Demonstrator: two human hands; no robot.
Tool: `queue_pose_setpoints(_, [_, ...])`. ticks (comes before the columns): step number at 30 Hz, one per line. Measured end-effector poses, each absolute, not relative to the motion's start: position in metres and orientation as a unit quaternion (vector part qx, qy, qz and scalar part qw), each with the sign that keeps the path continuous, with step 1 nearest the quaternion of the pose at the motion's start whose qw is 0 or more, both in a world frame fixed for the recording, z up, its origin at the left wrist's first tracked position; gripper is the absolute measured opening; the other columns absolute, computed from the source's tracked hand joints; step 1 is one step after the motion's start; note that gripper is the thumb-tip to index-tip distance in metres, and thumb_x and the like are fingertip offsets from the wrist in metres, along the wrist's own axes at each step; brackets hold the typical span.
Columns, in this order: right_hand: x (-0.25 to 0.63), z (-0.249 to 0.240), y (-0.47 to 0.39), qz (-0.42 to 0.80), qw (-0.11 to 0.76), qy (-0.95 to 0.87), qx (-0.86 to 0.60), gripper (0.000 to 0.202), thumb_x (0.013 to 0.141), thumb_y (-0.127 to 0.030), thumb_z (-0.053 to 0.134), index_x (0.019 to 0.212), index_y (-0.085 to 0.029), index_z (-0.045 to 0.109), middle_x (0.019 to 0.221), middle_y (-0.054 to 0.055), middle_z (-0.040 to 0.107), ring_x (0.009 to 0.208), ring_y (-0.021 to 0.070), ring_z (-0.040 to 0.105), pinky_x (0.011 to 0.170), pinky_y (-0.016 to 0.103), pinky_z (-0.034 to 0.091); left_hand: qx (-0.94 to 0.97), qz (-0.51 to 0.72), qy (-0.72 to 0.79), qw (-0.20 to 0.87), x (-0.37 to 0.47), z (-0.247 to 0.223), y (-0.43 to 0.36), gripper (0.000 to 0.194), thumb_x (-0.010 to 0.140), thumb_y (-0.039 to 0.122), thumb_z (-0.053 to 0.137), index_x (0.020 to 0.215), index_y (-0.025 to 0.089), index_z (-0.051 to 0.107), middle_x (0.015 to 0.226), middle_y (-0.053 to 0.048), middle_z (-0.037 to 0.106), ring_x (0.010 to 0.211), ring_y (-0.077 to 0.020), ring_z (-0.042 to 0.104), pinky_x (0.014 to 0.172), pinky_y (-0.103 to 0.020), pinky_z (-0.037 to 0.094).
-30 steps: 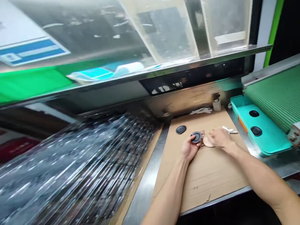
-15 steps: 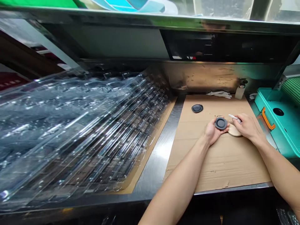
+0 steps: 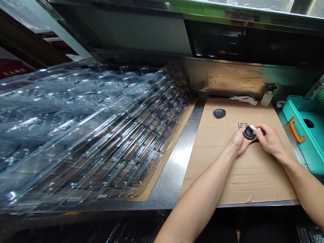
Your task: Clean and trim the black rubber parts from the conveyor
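My left hand (image 3: 240,141) is closed around a small round black part (image 3: 249,132) that looks like a cap or dish with a raised rim. In my right hand (image 3: 271,140) is a folded white cloth (image 3: 257,130), pinched between the fingers and pressed on the part's upper right edge. A second black part (image 3: 219,113) of similar shape lies on the cardboard (image 3: 258,179), beyond my left hand. My fingers hide some of the held part.
Stacked clear plastic trays (image 3: 83,141) cover the left of the metal bench (image 3: 172,162). A small bottle (image 3: 267,98) and a white glove (image 3: 244,99) lie at the back. To the right stands a teal box (image 3: 288,109) with an orange handle, holding a black round piece (image 3: 308,123).
My right hand has brought the cloth over onto the black part, from beside it. A beige round pad seen near my right hand is now out of sight. The view has shifted slightly.
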State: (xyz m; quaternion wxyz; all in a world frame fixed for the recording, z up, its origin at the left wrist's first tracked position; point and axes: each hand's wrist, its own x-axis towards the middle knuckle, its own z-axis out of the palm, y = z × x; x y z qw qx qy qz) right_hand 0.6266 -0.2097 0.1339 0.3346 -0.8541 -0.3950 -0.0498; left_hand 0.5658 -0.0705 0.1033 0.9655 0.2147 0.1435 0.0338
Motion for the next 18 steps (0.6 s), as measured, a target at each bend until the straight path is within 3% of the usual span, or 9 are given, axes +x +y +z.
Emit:
queue_pose_setpoints(9, [0.616, 0.121, -0.202, -0.061, 0.202, -0.482, -0.85, 0.03, 0.102, -0.031, 0.043, 0.106, -0.02, 0.071, 0.11, 0.01, 0.068, 0.098, 0.0208, 0.063, 0.083, 0.03, 0.047, 0.253, 0.068, 0.149, 0.953, 0.563, 0.104, -0.071, 0.033, 0.107, 0.028, 0.038, 0.102, 0.013, 0.067, 0.099, -0.013, 0.073, 0.095, -0.0195, 0.071, 0.099, -0.036, 0.053])
queue_pose_setpoints(14, [0.613, 0.125, -0.198, -0.068, 0.116, -0.44, -0.888, 0.031, 0.103, -0.029, 0.042, 0.105, -0.02, 0.072, 0.108, 0.011, 0.068, 0.092, 0.0216, 0.063, 0.077, 0.03, 0.045, 0.272, 0.081, 0.137, 0.949, 0.561, 0.106, -0.074, 0.03, 0.106, 0.025, 0.04, 0.102, 0.012, 0.067, 0.093, -0.01, 0.073, 0.091, -0.0182, 0.07, 0.097, -0.035, 0.054])
queue_pose_setpoints(18, [0.62, 0.13, -0.201, -0.082, 0.112, -0.396, -0.907, 0.03, 0.102, -0.031, 0.044, 0.103, -0.022, 0.073, 0.106, 0.01, 0.07, 0.088, 0.0218, 0.064, 0.07, 0.03, 0.042, 0.277, 0.089, 0.14, 0.946, 0.561, 0.106, -0.075, 0.028, 0.106, 0.023, 0.041, 0.102, 0.013, 0.066, 0.093, -0.008, 0.073, 0.088, -0.0161, 0.07, 0.096, -0.034, 0.054])
